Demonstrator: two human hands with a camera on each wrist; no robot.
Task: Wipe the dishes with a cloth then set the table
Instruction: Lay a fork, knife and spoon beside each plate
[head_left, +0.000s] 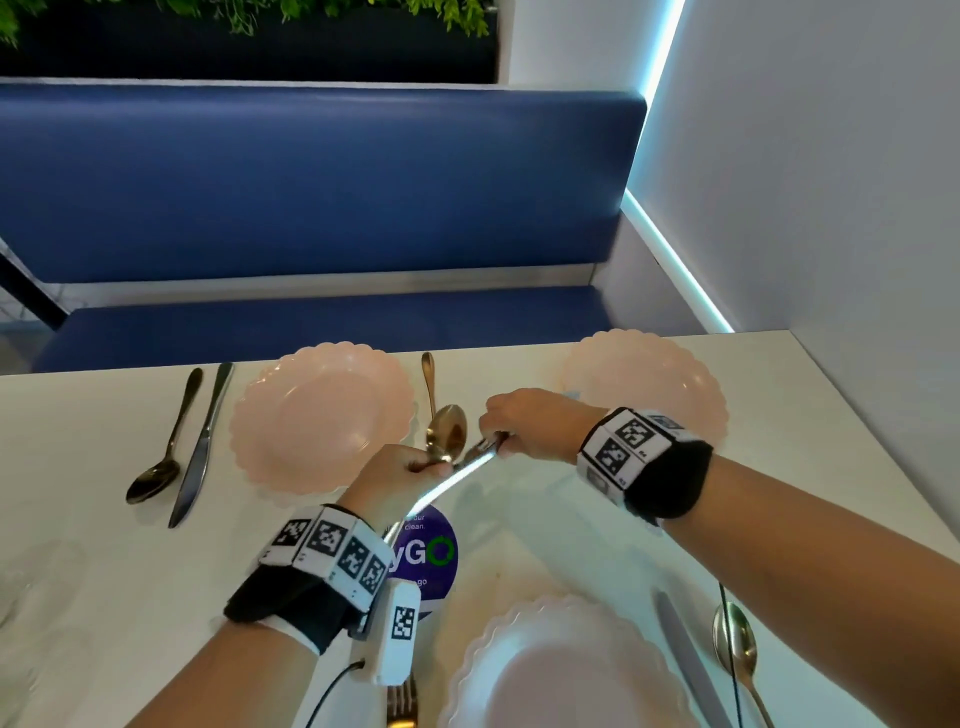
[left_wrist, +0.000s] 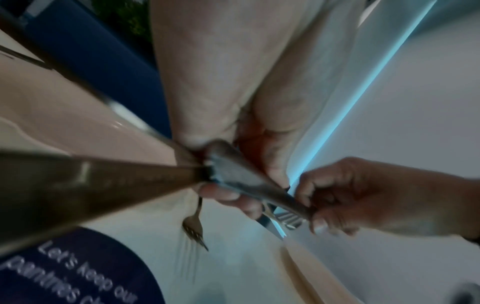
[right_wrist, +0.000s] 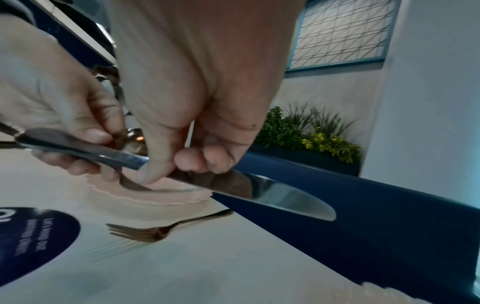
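Observation:
My left hand grips a bundle of cutlery above the white table. A gold spoon stands up out of that fist, and a second knife runs back past the wrist. My right hand pinches a steel knife where handle meets blade. The left hand still holds its handle, and the blade points away over the bench. A gold fork lies on the table below both hands, beside the far left pink plate.
Another pink plate sits far right, and a third plate is nearest me with a knife and spoon on its right. A dark spoon and knife lie at left. A blue bench stands beyond the table.

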